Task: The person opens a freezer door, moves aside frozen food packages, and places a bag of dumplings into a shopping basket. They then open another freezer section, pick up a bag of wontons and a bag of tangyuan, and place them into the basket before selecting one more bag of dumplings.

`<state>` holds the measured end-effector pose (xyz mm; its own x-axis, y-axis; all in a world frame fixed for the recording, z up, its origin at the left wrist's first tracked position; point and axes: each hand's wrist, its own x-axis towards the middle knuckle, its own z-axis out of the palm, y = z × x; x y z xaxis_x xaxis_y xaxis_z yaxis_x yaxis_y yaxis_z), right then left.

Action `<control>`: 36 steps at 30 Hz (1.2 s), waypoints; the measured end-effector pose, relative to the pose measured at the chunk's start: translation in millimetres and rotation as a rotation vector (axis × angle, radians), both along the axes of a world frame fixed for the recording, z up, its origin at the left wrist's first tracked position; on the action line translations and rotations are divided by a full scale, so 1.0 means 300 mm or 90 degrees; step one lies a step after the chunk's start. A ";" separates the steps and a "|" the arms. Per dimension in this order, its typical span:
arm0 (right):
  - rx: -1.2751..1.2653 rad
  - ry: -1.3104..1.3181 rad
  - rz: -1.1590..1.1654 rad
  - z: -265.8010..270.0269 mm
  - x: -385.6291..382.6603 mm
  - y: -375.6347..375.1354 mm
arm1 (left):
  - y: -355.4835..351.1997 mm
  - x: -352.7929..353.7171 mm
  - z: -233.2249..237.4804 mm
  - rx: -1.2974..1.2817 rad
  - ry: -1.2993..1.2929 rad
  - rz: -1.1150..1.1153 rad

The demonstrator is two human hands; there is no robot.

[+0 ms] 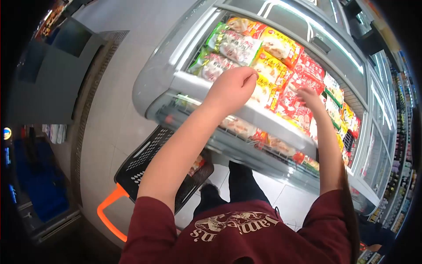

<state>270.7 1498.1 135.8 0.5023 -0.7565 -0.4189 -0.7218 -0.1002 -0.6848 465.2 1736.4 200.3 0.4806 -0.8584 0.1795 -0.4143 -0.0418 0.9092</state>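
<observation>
My left hand [235,86] is curled closed above the near edge of a chest freezer [154,72], in front of yellow frozen-food bags [269,66]. Its fingertips are turned away, and I cannot tell what they hold, if anything. White-and-green bags [235,46] lie just beyond it. My right hand [310,97] reaches over red bags [299,108], its fingers partly spread and overlapping them in this view. Farther right are more bags in white, green and yellow.
A black shopping basket [143,156] with an orange handle [105,215] is low at my left, a red package [197,166] inside it. Sliding glass lids [340,59] frame the freezer's far side. Stocked shelves [402,145] run along the right. Tiled floor [107,105] lies to the left.
</observation>
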 end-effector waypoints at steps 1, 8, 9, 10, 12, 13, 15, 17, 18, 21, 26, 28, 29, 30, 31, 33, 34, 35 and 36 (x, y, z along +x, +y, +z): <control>0.089 0.053 0.002 -0.076 -0.015 -0.074 | -0.137 0.028 -0.069 0.134 -0.020 -0.029; 0.346 0.073 -0.103 -0.723 -0.053 -0.340 | -0.657 0.112 -0.638 0.662 -0.153 -0.208; 0.385 -0.003 -0.149 -0.805 -0.055 -0.346 | -0.668 0.110 -0.666 0.663 -0.089 -0.166; 0.391 -0.055 -0.192 -0.818 -0.023 -0.347 | -0.691 0.126 -0.705 0.661 -0.081 -0.135; 0.402 -0.149 -0.292 -0.824 0.021 -0.277 | -0.709 0.154 -0.815 0.661 -0.111 -0.092; 0.456 -0.273 -0.361 -0.777 0.050 -0.258 | -0.710 0.165 -0.868 0.663 -0.152 -0.084; 0.456 -0.325 -0.348 -0.869 0.043 -0.271 | -0.726 0.194 -0.923 0.719 -0.180 -0.092; 0.447 -0.321 -0.386 -0.902 0.047 -0.265 | -0.760 0.187 -0.918 0.783 -0.200 -0.102; 0.468 -0.312 -0.451 -0.867 0.067 -0.255 | -0.778 0.176 -0.950 0.781 -0.187 -0.089; 0.567 -0.320 -0.524 -0.797 0.115 -0.253 | -0.814 0.160 -0.993 0.783 -0.147 -0.036; 0.685 -0.367 -0.424 -0.813 0.059 -0.245 | -0.819 0.157 -0.938 0.792 -0.029 0.057; 0.580 -0.368 -0.425 -0.832 0.045 -0.247 | -0.795 0.126 -0.966 0.733 -0.030 0.156; 0.529 -0.366 -0.423 -0.846 0.041 -0.250 | -0.778 0.111 -0.980 0.703 -0.029 0.207; 0.445 -0.288 -0.354 -0.841 0.052 -0.253 | -0.757 0.103 -0.978 0.676 -0.012 0.215; 0.361 -0.208 -0.286 -0.830 0.070 -0.258 | -0.732 0.092 -0.976 0.651 0.005 0.223; 0.205 -0.052 -0.182 -0.854 0.084 -0.267 | -0.702 0.073 -0.973 0.655 0.017 0.222; 0.132 0.024 -0.145 -0.895 0.088 -0.266 | -0.693 0.068 -0.970 0.683 0.012 0.217; 0.060 0.099 -0.107 -0.922 0.092 -0.258 | -0.687 0.070 -0.968 0.711 0.006 0.212; 0.148 0.050 -0.199 -0.934 0.093 -0.244 | -0.688 0.082 -0.952 0.717 0.029 0.199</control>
<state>298.6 1424.8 -144.3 0.2226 -0.7484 -0.6248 -0.7446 0.2832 -0.6045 489.9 1529.9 -85.2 0.6860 -0.3647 -0.6296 -0.2115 -0.9279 0.3071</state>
